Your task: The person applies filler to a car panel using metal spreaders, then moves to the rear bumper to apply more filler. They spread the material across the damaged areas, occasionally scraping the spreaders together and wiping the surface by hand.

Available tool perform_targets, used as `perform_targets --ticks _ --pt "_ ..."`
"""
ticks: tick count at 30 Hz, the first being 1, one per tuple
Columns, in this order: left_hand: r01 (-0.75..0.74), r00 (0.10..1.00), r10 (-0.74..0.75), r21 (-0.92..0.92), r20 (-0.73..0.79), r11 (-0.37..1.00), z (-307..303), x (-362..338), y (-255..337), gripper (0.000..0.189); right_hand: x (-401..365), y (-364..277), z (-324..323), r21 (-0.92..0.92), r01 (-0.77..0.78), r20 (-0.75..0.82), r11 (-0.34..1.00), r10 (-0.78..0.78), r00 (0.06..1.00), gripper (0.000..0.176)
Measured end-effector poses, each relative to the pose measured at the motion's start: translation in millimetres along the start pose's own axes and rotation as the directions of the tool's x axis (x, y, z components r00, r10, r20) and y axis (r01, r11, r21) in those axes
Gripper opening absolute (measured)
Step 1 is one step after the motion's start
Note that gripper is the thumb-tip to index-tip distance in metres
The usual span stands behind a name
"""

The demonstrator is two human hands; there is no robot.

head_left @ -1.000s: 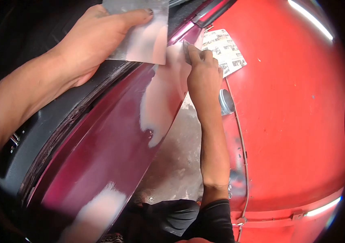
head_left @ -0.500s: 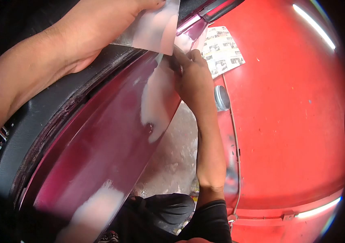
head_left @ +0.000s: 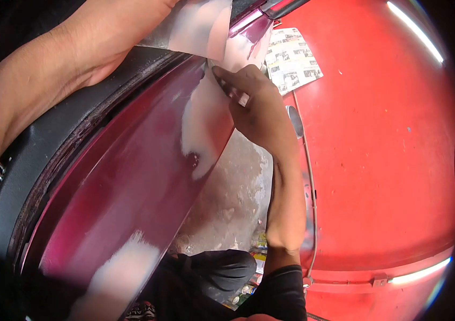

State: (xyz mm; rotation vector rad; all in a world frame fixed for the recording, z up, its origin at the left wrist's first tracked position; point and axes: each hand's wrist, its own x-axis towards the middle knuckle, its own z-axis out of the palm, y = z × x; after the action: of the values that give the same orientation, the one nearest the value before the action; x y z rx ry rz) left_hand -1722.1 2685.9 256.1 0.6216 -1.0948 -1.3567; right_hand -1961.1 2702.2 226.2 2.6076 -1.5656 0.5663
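Observation:
A maroon car panel (head_left: 131, 160) slants across the view, with a pale patch of filler (head_left: 198, 128) on its upper right and another pale patch (head_left: 123, 273) near its lower end. At the top, my left hand (head_left: 136, 16) holds a thin, shiny sheet (head_left: 195, 29) with pinkish tones on it. Its fingers are partly cut off by the frame. My right hand (head_left: 254, 99) is closed in a pinch at the upper end of the panel, just below the sheet. A thin light edge shows by its fingertips; what it belongs to is hidden.
Black trim (head_left: 51, 134) runs along the panel's left side. To the right stands a red wall (head_left: 377, 150) with newspaper sheets (head_left: 294, 61), a cable (head_left: 309, 176), a round metal-looking object (head_left: 294, 122) and lit tubes. Grey floor (head_left: 233, 187) and small containers (head_left: 246, 291) lie below.
My right hand has come out from behind the sheet's lower corner, turning and shifting slightly right and down. The sheet and my left hand have moved slightly up and left.

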Motion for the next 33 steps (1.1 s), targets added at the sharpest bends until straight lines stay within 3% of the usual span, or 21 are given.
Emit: perform_targets --ticks 3,6,8,10,12,14,17,20,22,23,26,27,30,31,33 --pt "0.049 0.996 -0.048 0.017 -0.075 0.999 10 0 6 0.028 -7 -6 -8 0.051 -0.012 0.058 0.999 0.009 0.998 0.061" --pt "-0.035 0.997 0.034 0.018 0.065 0.999 -13 3 -11 0.028 -11 -9 -19 0.145 -0.057 0.134 0.988 0.037 0.990 0.054" --pt "-0.008 0.996 -0.004 0.139 0.089 0.990 -27 18 -21 0.035 -14 -7 -35 0.185 -0.087 0.182 0.979 0.053 0.982 0.052" --pt "0.022 0.997 -0.032 0.118 0.076 0.993 -26 17 -19 0.036 -20 0 -57 0.182 -0.107 0.224 0.977 0.065 0.972 0.054" --pt "0.037 0.997 -0.042 0.066 0.070 0.997 -19 13 -13 0.037 -30 8 -60 0.335 -0.157 -0.048 0.929 0.183 0.982 0.055" --pt "0.031 0.997 -0.030 -0.021 0.068 0.999 -12 8 -10 0.038 -33 9 -62 0.543 -0.187 -0.278 0.819 0.385 0.880 0.054" --pt "0.085 0.990 -0.072 -0.101 0.121 0.991 -4 6 -8 0.038 -28 -3 -66 0.547 0.005 -0.505 0.837 0.325 0.800 0.055" --pt "0.128 0.982 -0.090 -0.229 0.168 0.965 9 -4 1 0.032 -23 -38 -52 0.515 0.202 -0.524 0.833 0.119 0.844 0.059" --pt "0.156 0.974 -0.097 -0.302 0.203 0.940 12 -5 3 0.031 -12 -56 -33 0.348 0.380 -0.583 0.857 -0.120 0.803 0.068" --pt "0.195 0.965 -0.125 -0.314 0.229 0.929 11 -6 9 0.030 -9 -55 -29 0.089 0.370 -0.587 0.925 -0.251 0.769 0.073" --pt "0.186 0.962 -0.137 -0.198 0.237 0.962 -1 2 7 0.032 -13 -30 -35 -0.098 0.331 -0.461 0.938 -0.338 0.821 0.072" --pt "0.139 0.967 -0.101 -0.155 0.234 0.978 -1 2 11 0.031 -21 -27 -44 -0.192 0.234 -0.362 0.953 -0.290 0.886 0.068" --pt "-0.006 0.967 0.013 -0.026 0.254 1.000 3 3 11 0.029 -25 -19 -50 -0.278 0.190 -0.448 0.942 -0.302 0.842 0.064" --pt "-0.077 0.961 0.072 0.007 0.267 0.997 4 4 6 0.029 -27 -21 -53 -0.230 0.200 -0.497 0.952 -0.292 0.817 0.061" --pt "-0.151 0.958 0.137 0.035 0.252 0.988 10 -2 3 0.029 -26 -27 -59 -0.300 0.171 -0.466 0.938 -0.301 0.832 0.061"
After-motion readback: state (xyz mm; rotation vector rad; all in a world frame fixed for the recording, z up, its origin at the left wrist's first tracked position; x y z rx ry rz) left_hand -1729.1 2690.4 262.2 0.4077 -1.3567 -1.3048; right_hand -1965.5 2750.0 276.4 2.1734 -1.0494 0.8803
